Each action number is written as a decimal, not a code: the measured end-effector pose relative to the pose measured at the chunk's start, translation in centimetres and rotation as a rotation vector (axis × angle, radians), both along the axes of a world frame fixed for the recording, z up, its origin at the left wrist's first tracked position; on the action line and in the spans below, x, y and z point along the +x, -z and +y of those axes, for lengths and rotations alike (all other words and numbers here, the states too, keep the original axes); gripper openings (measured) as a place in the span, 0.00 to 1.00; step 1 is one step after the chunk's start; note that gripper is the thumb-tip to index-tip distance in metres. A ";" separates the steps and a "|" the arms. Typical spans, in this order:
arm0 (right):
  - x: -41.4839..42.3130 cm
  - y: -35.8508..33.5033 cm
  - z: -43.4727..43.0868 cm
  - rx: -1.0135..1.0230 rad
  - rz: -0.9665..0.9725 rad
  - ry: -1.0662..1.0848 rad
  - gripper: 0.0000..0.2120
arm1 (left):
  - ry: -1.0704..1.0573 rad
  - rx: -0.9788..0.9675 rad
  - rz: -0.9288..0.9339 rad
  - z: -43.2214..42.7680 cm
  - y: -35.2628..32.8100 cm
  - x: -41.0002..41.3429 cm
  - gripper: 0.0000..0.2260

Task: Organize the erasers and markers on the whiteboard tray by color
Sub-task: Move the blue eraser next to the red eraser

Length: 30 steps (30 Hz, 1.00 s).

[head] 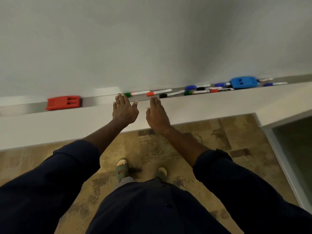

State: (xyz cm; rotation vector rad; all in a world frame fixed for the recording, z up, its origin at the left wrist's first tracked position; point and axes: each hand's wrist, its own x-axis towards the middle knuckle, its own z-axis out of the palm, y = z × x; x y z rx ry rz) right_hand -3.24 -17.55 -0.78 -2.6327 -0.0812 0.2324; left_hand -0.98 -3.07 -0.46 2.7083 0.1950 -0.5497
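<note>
A grey whiteboard tray (99, 101) runs across the view below the whiteboard. At its left lies a red eraser (63, 102); far right sits a blue eraser (244, 82). Markers lie between them: a green-capped marker (136, 93), a red-capped marker (158, 92), a black-capped marker (171, 94), and a mixed cluster of blue, green, red and black markers (205, 89) beside the blue eraser. My left hand (124, 108) is flat with fingers apart, fingertips near the green-capped marker. My right hand (157, 114) is flat and empty, just below the red-capped and black-capped markers.
The whiteboard (152, 44) fills the upper view. A white ledge (211, 107) projects below the tray. Patterned brown carpet (152, 149) and my sandalled feet lie beneath. A glass panel with a pale frame (287, 166) stands at the right.
</note>
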 end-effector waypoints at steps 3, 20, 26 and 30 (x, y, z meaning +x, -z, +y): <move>-0.4 0.0 -5.7 -0.001 -0.017 0.102 0.27 | 0.089 -0.036 -0.003 -6.1 -0.2 0.4 0.34; 2.0 -1.3 -30.5 0.009 -0.007 0.640 0.27 | 0.492 -0.215 0.050 -32.7 -2.2 5.0 0.34; 5.5 -1.4 -36.0 0.104 -0.026 0.767 0.27 | 0.584 -0.236 0.033 -38.6 -2.6 9.5 0.33; 7.2 -1.6 -38.4 0.150 -0.035 0.817 0.26 | 0.504 -0.285 0.080 -42.0 -1.8 11.0 0.33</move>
